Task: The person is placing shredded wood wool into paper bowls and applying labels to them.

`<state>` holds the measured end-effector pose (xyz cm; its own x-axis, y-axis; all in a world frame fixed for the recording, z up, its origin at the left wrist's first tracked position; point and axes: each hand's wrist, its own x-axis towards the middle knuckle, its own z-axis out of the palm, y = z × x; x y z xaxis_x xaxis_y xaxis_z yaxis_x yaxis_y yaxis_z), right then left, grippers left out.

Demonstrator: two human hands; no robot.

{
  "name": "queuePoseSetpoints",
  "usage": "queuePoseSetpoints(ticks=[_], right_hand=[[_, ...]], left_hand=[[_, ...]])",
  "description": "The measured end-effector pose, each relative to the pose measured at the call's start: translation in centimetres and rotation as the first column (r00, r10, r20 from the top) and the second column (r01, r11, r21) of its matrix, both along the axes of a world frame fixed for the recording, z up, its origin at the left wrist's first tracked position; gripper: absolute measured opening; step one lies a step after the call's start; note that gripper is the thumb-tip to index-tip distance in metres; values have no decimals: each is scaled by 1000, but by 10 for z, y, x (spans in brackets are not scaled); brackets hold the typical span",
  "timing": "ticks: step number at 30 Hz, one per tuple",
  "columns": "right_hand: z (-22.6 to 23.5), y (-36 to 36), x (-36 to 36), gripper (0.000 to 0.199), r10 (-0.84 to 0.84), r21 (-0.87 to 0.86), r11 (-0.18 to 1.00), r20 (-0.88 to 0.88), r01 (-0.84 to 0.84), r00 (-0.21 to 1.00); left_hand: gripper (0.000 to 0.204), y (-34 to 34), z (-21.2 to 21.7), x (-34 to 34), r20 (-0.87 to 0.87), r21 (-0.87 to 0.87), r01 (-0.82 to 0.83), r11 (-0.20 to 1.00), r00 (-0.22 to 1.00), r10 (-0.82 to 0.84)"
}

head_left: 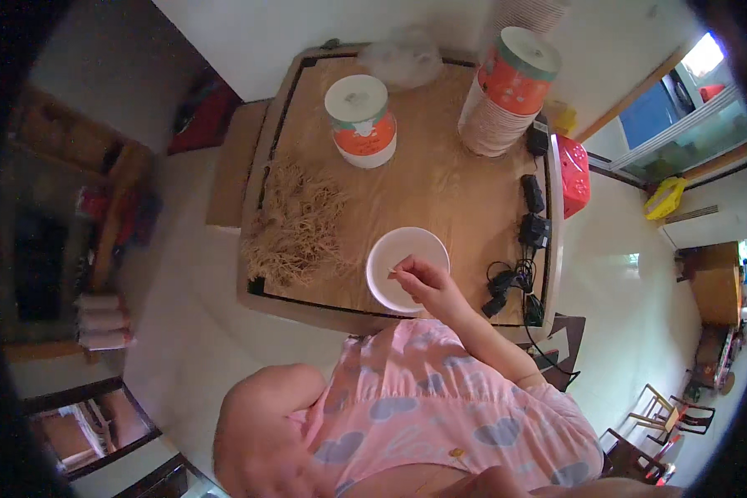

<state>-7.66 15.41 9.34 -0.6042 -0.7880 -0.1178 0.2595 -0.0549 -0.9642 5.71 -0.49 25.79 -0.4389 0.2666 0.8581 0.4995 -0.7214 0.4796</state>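
My right hand (422,279) is over a round white bowl (380,286) near the table's front edge. Its thumb and fingertips are pinched together inside the rim; whatever they hold, if anything, is too small to make out. Left of the bowl lies a loose pile of thin, tan, dried root-like strands (299,232). My left arm is bent close to my body at the lower left. Blurred at the picture's lower edge is my left hand (295,475), its fingers not clear enough to read.
Toward the back of the wooden table (423,183) stand a short upside-down stack of paper bowls (365,137) and a taller stack (500,108). A clear plastic bag (402,60) lies behind them. Black adapters and cords (533,232) line the right edge, beside a red plastic stool (573,176).
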Motion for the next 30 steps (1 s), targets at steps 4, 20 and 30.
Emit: queuePoseSetpoints(ticks=[4,20,30], right_hand=[[8,8,-3,13,58,-45,998,397,-44,916],[7,3,8,11,72,-73,996,247,-56,966],[-4,5,15,6,35,35,999,-66,-33,997]], left_hand=[[17,11,-40,-10,357,-184,-85,979,922,147],[22,39,-171,-37,879,-330,-594,734,91,469],[11,36,-195,-37,824,-357,-641,679,126,552]])
